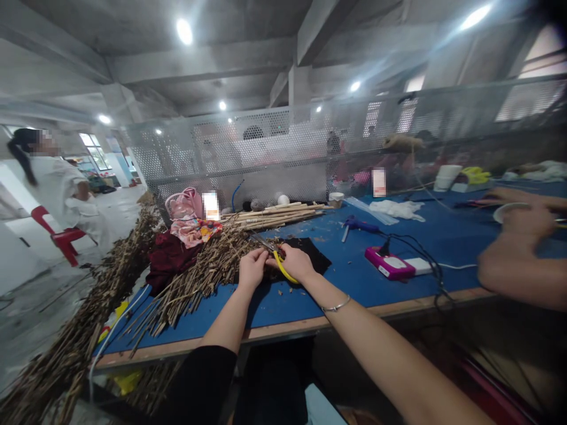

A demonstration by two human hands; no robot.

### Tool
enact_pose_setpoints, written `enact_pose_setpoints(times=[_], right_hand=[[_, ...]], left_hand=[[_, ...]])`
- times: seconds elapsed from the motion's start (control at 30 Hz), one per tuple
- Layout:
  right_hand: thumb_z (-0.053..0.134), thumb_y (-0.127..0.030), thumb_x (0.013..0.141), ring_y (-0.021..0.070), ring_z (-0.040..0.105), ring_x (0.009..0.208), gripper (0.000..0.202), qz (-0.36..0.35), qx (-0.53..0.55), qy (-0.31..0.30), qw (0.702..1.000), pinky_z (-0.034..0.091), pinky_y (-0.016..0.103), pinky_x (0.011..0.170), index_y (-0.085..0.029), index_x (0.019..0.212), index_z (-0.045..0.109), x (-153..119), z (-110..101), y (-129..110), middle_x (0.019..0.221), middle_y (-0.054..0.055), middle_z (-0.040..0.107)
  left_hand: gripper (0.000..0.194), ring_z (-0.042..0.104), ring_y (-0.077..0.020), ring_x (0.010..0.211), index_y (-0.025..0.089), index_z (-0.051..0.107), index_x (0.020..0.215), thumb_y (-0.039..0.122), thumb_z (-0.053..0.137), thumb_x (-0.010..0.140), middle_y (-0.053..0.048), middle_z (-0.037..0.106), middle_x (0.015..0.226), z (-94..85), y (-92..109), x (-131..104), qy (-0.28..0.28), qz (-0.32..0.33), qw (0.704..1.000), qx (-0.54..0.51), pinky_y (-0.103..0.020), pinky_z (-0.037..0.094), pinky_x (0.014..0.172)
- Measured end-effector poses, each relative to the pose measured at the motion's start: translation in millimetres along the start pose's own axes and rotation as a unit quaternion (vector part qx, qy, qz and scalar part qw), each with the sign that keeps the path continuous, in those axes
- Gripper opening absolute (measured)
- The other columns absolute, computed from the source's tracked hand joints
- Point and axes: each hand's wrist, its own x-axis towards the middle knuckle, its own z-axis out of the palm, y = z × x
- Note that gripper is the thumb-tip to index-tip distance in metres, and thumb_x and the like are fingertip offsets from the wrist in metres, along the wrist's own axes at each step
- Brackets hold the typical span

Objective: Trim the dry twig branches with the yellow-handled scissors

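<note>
At far left, a person in white (66, 189) is at a red chair (66, 238). Long dried stalks (80, 319) run along the table's left end. On the blue table (425, 236), a maroon cloth (170, 260) lies below a pink bag (183, 206), beside a heap of dried twigs (210, 260). The left hand (253, 267) is at the heap's right end, fingers drawn narrow near the scissor blades; whether they grip a twig cannot be told. The right hand (296, 262) holds the yellow-handled scissors (283, 269), blades directed toward the heap, above a black sheet (318, 255). Pale sticks (279, 217) lie behind both hands. Farther right are a blue glue gun (361, 225) and a magenta power strip (390, 264). At far right, a co-worker's hand (527, 227) is near a round white item (509, 211), not clearly identifiable.
</note>
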Motion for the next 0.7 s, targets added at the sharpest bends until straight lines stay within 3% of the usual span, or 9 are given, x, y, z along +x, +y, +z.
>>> enact_pose_setpoints(times=[0.37,0.7], right_hand=[[0.057,-0.064,0.063,0.0212,0.058,0.085,0.055,-0.045,0.009,0.039,0.998,0.036,0.025,0.065,-0.018,0.093,0.05,-0.2,5.9,1.2,0.088,0.006,0.06],[0.052,-0.065,0.066,0.0207,0.059,0.084,0.056,-0.036,0.025,0.035,0.998,0.036,0.025,0.064,-0.021,0.1,0.047,-2.3,4.1,-0.1,0.087,0.005,0.063]], left_hand=[[0.025,0.053,-0.0091,0.048,0.013,0.063,0.075,0.035,0.052,0.073,-0.006,0.067,0.072,2.3,-8.3,3.1,-0.022,-0.001,1.0,-0.009,-0.019,0.041,0.043],[0.03,0.054,-0.0101,0.052,0.014,0.064,0.088,0.037,0.051,0.073,-0.004,0.066,0.072,2.8,-6.6,2.2,-0.025,0.001,1.0,-0.012,-0.019,0.043,0.047]])
